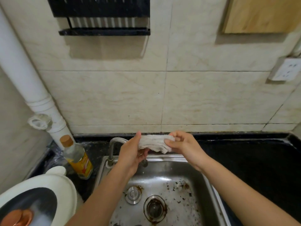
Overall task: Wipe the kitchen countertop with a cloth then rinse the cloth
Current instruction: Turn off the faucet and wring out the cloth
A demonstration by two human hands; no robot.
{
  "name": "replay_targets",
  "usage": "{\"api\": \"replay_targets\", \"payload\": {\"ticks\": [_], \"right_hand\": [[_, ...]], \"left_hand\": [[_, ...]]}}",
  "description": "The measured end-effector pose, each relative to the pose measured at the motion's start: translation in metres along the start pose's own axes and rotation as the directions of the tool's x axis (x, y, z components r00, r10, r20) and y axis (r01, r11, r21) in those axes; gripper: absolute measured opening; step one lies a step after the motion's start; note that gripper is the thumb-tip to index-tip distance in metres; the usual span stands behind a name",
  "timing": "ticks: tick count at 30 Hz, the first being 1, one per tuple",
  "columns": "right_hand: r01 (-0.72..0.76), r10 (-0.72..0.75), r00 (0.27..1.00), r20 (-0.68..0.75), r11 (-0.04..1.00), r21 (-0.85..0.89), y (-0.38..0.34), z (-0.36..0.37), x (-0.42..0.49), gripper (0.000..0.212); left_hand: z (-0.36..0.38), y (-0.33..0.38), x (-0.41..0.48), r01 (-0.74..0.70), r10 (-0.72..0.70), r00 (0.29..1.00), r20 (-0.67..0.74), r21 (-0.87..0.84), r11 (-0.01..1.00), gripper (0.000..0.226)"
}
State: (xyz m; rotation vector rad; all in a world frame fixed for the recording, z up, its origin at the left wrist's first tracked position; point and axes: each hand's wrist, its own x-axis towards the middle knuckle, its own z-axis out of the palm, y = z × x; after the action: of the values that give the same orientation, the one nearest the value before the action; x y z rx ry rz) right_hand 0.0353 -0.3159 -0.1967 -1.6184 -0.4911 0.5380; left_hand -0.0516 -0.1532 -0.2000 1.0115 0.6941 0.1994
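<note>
A folded white cloth (154,143) is stretched between both hands above the back edge of the steel sink (210,188). My left hand (132,152) grips its left end, palm up. My right hand (180,144) pinches its right end with thumb and fingers. The tap (114,144) curves up behind my left hand; its spout is partly hidden, and no running water is visible. Dark specks of debris lie on the sink floor around the drain (154,208). The black countertop (252,157) runs to the right of the sink.
A bottle with a yellow label and cork-coloured cap (76,158) stands left of the tap. A white appliance lid (32,199) fills the lower left. A white pipe (29,82) runs down the left wall. A black rack (104,18), a wooden board (260,13) and a socket (285,70) hang on the tiles.
</note>
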Motion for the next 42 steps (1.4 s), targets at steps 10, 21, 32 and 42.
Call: {"api": "replay_targets", "payload": {"ticks": [10, 21, 32, 42], "right_hand": [[0.254, -0.285, 0.957, -0.045, 0.906, -0.339, 0.004, 0.010, -0.010, 0.013], [0.202, -0.203, 0.979, 0.013, 0.965, -0.167, -0.004, 0.014, -0.012, 0.006], [-0.029, 0.008, 0.990, 0.138, 0.988, 0.150, -0.035, 0.023, 0.005, 0.020], [0.133, -0.153, 0.974, -0.167, 0.983, -0.123, -0.086, 0.027, 0.039, 0.023]], "left_hand": [[-0.005, 0.011, -0.012, -0.041, 0.003, 0.973, 0.230, 0.160, 0.986, 0.043], [-0.009, 0.017, -0.021, -0.096, -0.014, 0.919, 0.393, 0.258, 0.961, 0.041], [-0.016, 0.044, -0.018, -0.139, 0.020, 0.889, 0.458, 0.227, 0.964, 0.029], [-0.005, 0.094, -0.011, -0.165, 0.075, 0.921, 0.383, 0.210, 0.964, 0.026]]}}
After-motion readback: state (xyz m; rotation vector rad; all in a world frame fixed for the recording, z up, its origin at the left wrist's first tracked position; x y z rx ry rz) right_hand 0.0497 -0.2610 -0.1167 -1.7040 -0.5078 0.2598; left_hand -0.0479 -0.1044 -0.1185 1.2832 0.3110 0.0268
